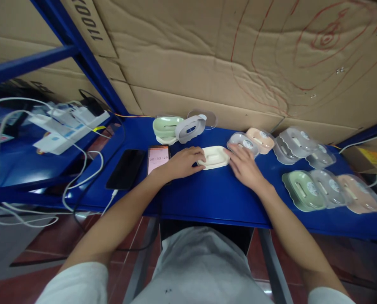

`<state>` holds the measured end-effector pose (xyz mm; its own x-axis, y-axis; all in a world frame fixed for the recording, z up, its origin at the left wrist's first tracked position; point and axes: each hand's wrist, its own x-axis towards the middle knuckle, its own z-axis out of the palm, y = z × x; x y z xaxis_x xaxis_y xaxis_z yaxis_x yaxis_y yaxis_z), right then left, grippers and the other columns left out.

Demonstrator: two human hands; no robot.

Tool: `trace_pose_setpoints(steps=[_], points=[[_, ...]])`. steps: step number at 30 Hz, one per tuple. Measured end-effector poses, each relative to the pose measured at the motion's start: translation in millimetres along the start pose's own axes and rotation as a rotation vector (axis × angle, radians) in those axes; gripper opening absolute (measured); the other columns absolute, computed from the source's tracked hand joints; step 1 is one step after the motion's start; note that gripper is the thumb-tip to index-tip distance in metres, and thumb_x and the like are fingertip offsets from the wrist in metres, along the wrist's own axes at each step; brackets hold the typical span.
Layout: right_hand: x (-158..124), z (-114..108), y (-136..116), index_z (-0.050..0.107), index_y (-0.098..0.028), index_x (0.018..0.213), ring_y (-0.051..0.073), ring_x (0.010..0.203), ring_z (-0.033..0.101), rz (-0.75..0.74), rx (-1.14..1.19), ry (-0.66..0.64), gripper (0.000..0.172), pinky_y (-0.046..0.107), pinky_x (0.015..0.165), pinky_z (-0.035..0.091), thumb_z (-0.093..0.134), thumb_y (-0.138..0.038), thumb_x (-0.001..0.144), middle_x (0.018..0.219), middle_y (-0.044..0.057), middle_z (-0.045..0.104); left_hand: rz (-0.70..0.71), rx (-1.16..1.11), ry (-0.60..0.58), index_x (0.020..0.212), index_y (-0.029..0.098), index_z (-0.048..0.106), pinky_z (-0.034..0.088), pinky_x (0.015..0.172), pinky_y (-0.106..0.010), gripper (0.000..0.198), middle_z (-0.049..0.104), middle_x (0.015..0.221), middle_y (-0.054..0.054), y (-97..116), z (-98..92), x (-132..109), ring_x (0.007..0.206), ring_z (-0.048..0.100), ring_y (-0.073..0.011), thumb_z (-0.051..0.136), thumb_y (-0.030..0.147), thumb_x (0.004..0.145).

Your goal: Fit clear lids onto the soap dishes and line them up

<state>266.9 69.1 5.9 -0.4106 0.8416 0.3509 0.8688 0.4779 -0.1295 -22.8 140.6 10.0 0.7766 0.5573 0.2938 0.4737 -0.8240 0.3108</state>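
Observation:
A cream soap dish (pixel 214 157) lies in front of me on the blue table. My left hand (pixel 185 162) is closed on its left end, thumb on the near side and fingers on the far side. At the opposite end, my right hand (pixel 243 162) grips the dish's right edge with its fingertips. Just beyond my right hand stand a grey soap dish (pixel 239 138) and a peach soap dish (pixel 261 140), both with clear covers. Beyond my left hand, a green dish (pixel 166 125) rests on a cream one, with a grey dish part (pixel 191 128) leaning beside it.
Several covered soap dishes, one a green dish (pixel 304 190), stand on the right. A phone with a timer (pixel 158 157) and a dark phone (pixel 126 169) on a white cable lie left. A power strip (pixel 64 133) sits farther left. A cardboard wall (pixel 188 63) closes the back.

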Motion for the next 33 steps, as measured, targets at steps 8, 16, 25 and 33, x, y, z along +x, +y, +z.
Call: trace_pose_setpoints(steps=[8,16,25,33], points=[[2,14,-32,0.056,-0.032,0.155,0.025,0.141,0.060,-0.196,0.221,-0.150,0.045,0.053,0.119,0.041,0.043,-0.030,0.112,0.150,0.008,0.066,-0.439,0.163,0.387,0.156,0.016,0.046,0.037,0.122,-0.062,0.060,0.046,0.158,-0.023,-25,-18.7,0,0.149,0.043,-0.0434,0.064,0.026,0.099],[1,16,-21,0.010,-0.030,0.174,0.034,0.162,0.031,-0.055,0.231,0.036,0.080,0.059,0.125,0.038,0.053,-0.044,0.107,0.176,0.016,0.026,-0.149,-0.062,0.298,0.140,0.023,0.056,0.050,0.116,-0.048,0.052,0.059,0.136,-0.011,-24,-8.4,0,0.130,0.060,-0.0267,0.052,0.002,0.093],[-1,12,-4,0.037,-0.031,0.166,0.039,0.145,0.048,0.050,0.095,0.038,0.071,0.061,0.118,0.040,0.055,-0.060,0.104,0.153,0.016,0.054,0.015,-0.127,0.077,0.143,0.024,0.057,0.050,0.113,-0.045,0.044,0.061,0.136,-0.012,-2,-8.9,-5,0.129,0.060,-0.0274,0.061,0.020,0.099],[2,11,1,0.059,-0.030,0.149,0.032,0.157,0.040,-0.077,0.110,-0.043,0.044,0.060,0.124,0.039,0.054,-0.043,0.108,0.165,0.008,0.050,0.074,0.153,-0.053,0.130,0.020,0.067,0.048,0.105,-0.047,0.036,0.065,0.128,-0.013,20,-7.7,-3,0.122,0.060,-0.0328,0.073,0.031,0.097]])
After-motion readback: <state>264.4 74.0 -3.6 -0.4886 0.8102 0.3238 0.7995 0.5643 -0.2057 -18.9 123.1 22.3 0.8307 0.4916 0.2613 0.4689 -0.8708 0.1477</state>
